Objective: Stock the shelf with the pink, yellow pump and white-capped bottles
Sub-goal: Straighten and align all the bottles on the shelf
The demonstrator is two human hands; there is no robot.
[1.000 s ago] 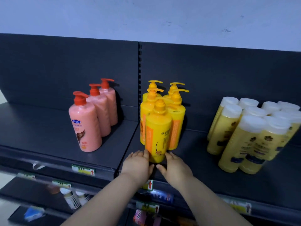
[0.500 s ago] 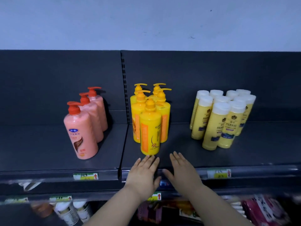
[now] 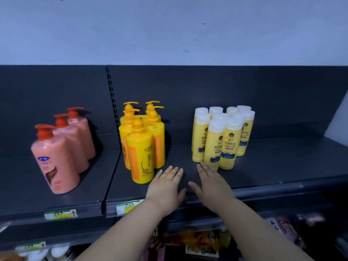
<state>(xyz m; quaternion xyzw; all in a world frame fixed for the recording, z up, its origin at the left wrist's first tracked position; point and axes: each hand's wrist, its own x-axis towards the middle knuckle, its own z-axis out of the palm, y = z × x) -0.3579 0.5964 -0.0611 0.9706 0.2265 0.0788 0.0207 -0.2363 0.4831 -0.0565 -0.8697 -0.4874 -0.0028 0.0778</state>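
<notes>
Top shelf: dark metal, 3 groups standing on it.
- Left: pink bottles, 3 in a file running near to far, red pumps.
- Centre: yellow pump bottles, 5 in a tight cluster, one out in front.
- Right of centre: white-capped bottles, approx 9–10 packed close; rear ones part hidden, count unsure.

All upright, long axis vertical. Slight outward lean is prob. a lens effect.

Hands: both empty. Left hand & right hand are palm-down, fingers straight & together, low over near edge of shelf, in the gap btw yellow & white-capped groups. Can't tell if palms touch the shelf or hover just above it.

Key relation: left hand's fingertips sit just right of the front yellow bottle's base, close but apart. Right hand's fingertips point at the near-left bottle of the white-capped group, just beside its base; contact unclear. So each hand has its own nearest group: yellow to the left of left hand, white caps to the far right of right hand. Pink group is well apart to the left, left hand's side only.

Judgement: all 3 kinds are on the shelf already, so stocking looks near done; prob. only straightening is left. Upright bottles call for a side grip round the body or a push low at the base. A high push could tip one into its neighbours.

Misc: price tags on shelf lip; blurred goods on lower shelf.
</notes>
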